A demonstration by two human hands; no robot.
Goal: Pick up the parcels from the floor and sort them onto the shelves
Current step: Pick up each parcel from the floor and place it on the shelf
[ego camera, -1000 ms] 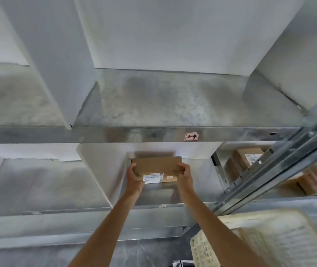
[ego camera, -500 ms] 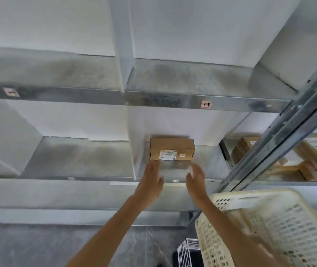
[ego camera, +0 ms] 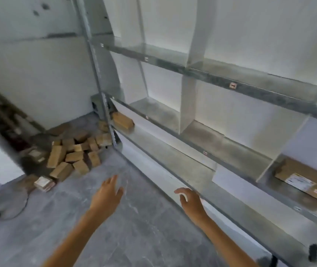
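Observation:
A heap of brown cardboard parcels (ego camera: 72, 157) lies on the grey floor at the left, near the corner. A flat brown parcel with a white label (ego camera: 304, 180) rests in a shelf compartment at the right. Another brown parcel (ego camera: 122, 120) sits at the left end of a low shelf. My left hand (ego camera: 107, 195) is held out over the floor, fingers spread, holding nothing. My right hand (ego camera: 190, 199) hovers by the front edge of the metal shelving (ego camera: 207, 153), fingers loosely curled and empty.
The metal shelving runs along the right wall with white dividers (ego camera: 187, 105) and small red tags on its rails. A grey upright post (ego camera: 99, 89) stands at its left end. Dark cables (ego camera: 9, 207) lie on the floor at far left.
Both hands let go of the flat parcel after setting it in the shelf compartment. The view has swung left towards the heap on the floor, and both hands are now away from the shelf.

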